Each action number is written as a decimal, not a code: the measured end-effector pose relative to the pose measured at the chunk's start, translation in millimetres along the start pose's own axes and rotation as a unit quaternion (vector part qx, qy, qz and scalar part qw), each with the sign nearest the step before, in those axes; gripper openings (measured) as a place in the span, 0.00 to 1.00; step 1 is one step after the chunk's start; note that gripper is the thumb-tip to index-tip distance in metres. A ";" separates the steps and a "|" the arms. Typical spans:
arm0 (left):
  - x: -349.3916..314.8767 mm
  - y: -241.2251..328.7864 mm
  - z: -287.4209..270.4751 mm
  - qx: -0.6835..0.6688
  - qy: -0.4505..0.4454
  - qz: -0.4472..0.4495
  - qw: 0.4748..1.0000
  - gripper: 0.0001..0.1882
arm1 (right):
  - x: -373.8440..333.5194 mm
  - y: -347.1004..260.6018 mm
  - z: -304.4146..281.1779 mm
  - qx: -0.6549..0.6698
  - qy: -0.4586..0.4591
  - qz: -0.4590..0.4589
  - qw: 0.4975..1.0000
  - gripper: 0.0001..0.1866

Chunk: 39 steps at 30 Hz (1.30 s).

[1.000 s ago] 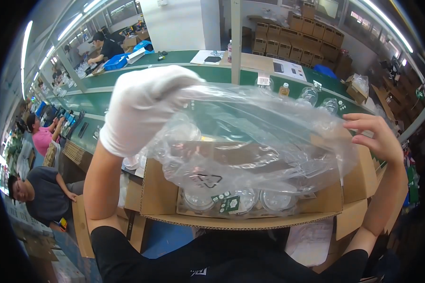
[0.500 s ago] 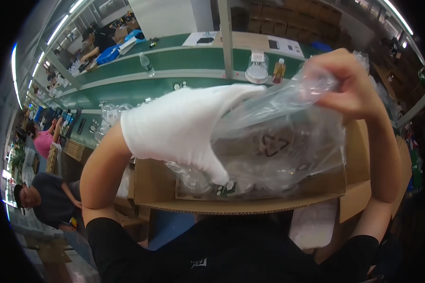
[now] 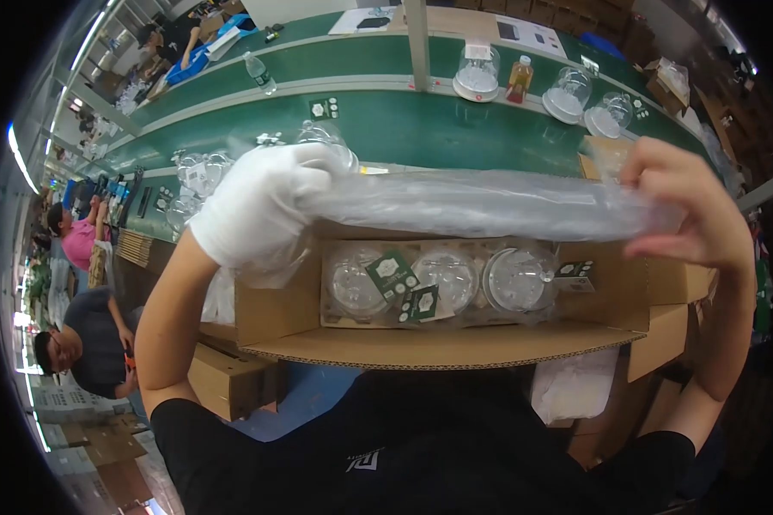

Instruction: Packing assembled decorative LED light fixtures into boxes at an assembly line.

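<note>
A clear plastic bag is stretched sideways in a long gathered roll above an open cardboard box. My left hand, in a white glove, is closed round the bag's left end. Bare, my right hand grips the other end between thumb and fingers. Inside the box lie round clear plastic containers: one on the left, one in the middle and one on the right. Green printed cards rest among them, with another card at the right.
Beyond the box runs a green workbench carrying clear domed containers, an amber bottle and a water bottle. A metal post rises from it. To the left stand a closed carton and a person in dark clothes.
The bag, earlier hanging loose over the box, is now pulled into a taut band between my hands. My left hand has moved left and closed on it; the box's contents show plainly.
</note>
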<state>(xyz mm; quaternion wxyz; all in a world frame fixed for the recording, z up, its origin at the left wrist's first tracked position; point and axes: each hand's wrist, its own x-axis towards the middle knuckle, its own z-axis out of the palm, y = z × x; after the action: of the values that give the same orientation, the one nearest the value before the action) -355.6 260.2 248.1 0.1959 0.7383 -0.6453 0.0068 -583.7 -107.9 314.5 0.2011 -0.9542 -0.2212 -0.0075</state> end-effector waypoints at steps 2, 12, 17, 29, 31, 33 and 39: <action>-11.2 2.5 1.8 0.083 0.002 -0.043 0.996 0.07 | -6.7 -0.4 11.8 -0.074 -0.045 0.014 0.996 0.17; 4.3 5.3 23.4 0.074 0.139 -0.137 0.978 0.03 | 45.7 -77.2 115.5 -0.014 -0.189 -0.139 0.972 0.10; 13.6 14.5 31.7 0.084 0.155 -0.128 0.976 0.03 | 74.0 -23.8 256.5 -0.068 -0.193 -0.121 0.971 0.14; -0.3 -2.6 19.7 0.132 0.208 -0.118 0.962 0.01 | 108.2 -16.6 261.3 -0.120 -0.138 -0.244 0.952 0.16; -0.6 -1.1 20.2 0.131 0.213 -0.117 0.961 0.01 | 116.4 -16.6 279.7 -0.121 -0.071 -0.214 0.967 0.25; 2.2 -1.3 21.4 0.127 0.218 -0.110 0.961 0.01 | 128.4 -9.7 295.4 -0.105 0.011 -0.170 0.980 0.33; 6.4 4.8 16.4 0.153 0.202 -0.087 0.963 0.01 | 134.7 -7.8 311.3 0.013 -0.131 -0.105 0.986 0.32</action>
<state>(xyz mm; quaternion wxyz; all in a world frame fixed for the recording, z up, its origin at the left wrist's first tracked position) -363.1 248.8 236.0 0.2063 0.7962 -0.5168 0.2374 -488.7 75.5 45.3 0.1807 -0.9157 -0.3449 0.0991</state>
